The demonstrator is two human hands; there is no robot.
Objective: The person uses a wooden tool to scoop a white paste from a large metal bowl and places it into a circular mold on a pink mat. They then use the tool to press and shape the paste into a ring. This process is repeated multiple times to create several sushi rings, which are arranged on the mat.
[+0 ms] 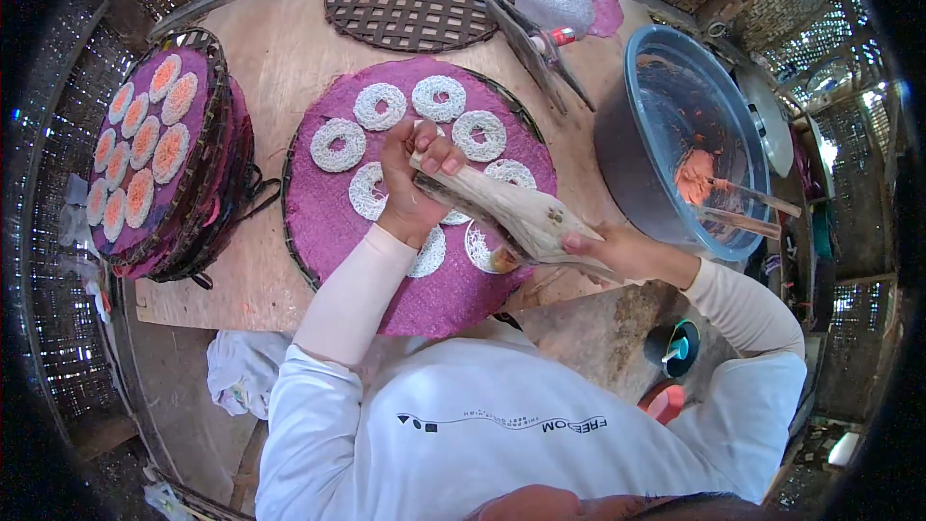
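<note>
Both my hands are closed round a pale wooden lever press (516, 207), held slantwise above a round tray. My left hand (417, 174) grips its upper left end, and my right hand (612, 251) wraps its lower right end. Below the tool, a brownish rounded part (503, 260) sits over a thin, lacy white strand ring (477, 243). Purple cloth (434, 314) covers the tray, and several white strand rings (380, 106) lie on it. My left forearm and the press partly hide some of them.
To the left, stacked trays (207, 203) carry orange-and-white rings (145, 142). A blue-grey tub (622, 135) at right holds orange paste (693, 177) and wooden sticks (748, 222). Behind are a dark woven tray (417, 0) and wooden tongs-like pieces (540, 53). A dark cup (672, 347) stands below.
</note>
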